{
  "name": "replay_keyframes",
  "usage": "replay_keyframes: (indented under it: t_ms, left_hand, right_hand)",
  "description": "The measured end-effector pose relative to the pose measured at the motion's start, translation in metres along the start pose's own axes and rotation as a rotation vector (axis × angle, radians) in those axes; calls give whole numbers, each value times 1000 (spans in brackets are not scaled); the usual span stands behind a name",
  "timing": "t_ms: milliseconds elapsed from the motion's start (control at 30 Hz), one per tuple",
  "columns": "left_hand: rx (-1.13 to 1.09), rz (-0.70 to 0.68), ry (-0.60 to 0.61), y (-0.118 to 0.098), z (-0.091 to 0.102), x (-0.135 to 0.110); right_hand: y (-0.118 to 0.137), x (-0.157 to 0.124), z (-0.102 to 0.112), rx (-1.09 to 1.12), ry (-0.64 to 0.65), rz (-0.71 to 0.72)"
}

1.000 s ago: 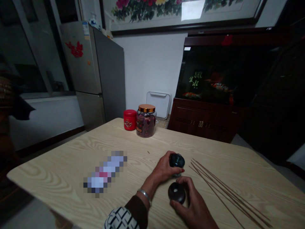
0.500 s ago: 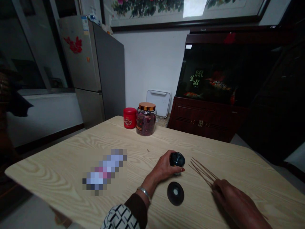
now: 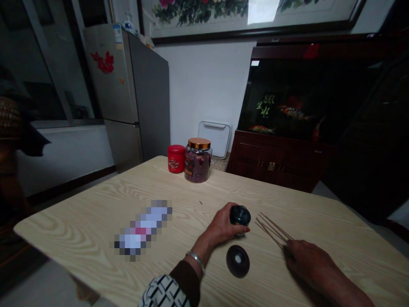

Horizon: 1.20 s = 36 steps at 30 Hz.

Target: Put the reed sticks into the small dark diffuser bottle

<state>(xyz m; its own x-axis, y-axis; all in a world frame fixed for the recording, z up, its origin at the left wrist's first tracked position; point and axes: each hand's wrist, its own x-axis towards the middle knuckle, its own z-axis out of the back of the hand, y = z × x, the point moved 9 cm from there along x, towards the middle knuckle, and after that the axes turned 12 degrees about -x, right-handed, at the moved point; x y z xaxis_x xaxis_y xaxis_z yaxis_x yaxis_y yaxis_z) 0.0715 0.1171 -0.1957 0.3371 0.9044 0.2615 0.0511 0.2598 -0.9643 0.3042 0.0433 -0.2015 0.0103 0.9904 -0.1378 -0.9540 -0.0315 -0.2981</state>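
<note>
My left hand (image 3: 223,224) wraps its fingers and thumb around a small dark, glossy jar (image 3: 240,215) standing on the table. A few thin brown incense sticks (image 3: 273,228) fan out from my right hand (image 3: 308,260), which is closed on their near ends. Their tips point left toward the jar and stay apart from it. Just in front of the jar lies a dark round disc with a pale centre (image 3: 238,261), which neither hand touches. The fingertips of my right hand are partly hidden.
The wood-grain table (image 3: 96,209) bears a red canister (image 3: 176,159) and a copper-lidded jar of dried petals (image 3: 197,164) at its far edge. A blurred-out oblong item (image 3: 143,230) lies left. A tiny brown bit (image 3: 201,202) lies mid-table. Behind stand a fridge (image 3: 153,98) and fish tank (image 3: 287,98).
The whole view has shifted slightly, so everything appears a little further right. Both hands keep their holds, and the jar and sticks stay nearly where they were.
</note>
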Motion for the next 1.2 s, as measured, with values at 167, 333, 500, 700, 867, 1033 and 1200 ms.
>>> replay_keyframes:
  t_ms: [167,333,500,700,867,1033,1200]
  left_hand:
    - [-8,-17,2,-1,0,0]
    - [13,-22,0,0,1,0]
    - [-20,-20,-3,5,0,1]
    - [-28,15,1,2,-1,1]
    - [-9,34,1,-3,-1,0]
    - [-11,-4,-1,-1,0,1]
    - [-7,-22,12,-2,-1,1]
  right_hand:
    - [-15,2,38,521,-224,30]
    - [-33,2,95,1377,-607,-132]
    - [-20,6,127,1709,-943,-136]
    - [-3,15,136,1549,-993,-102]
    - [12,23,133,1496,-919,-64]
    - [34,38,122,1438,-742,3]
    - [55,48,116,1189,-642,84]
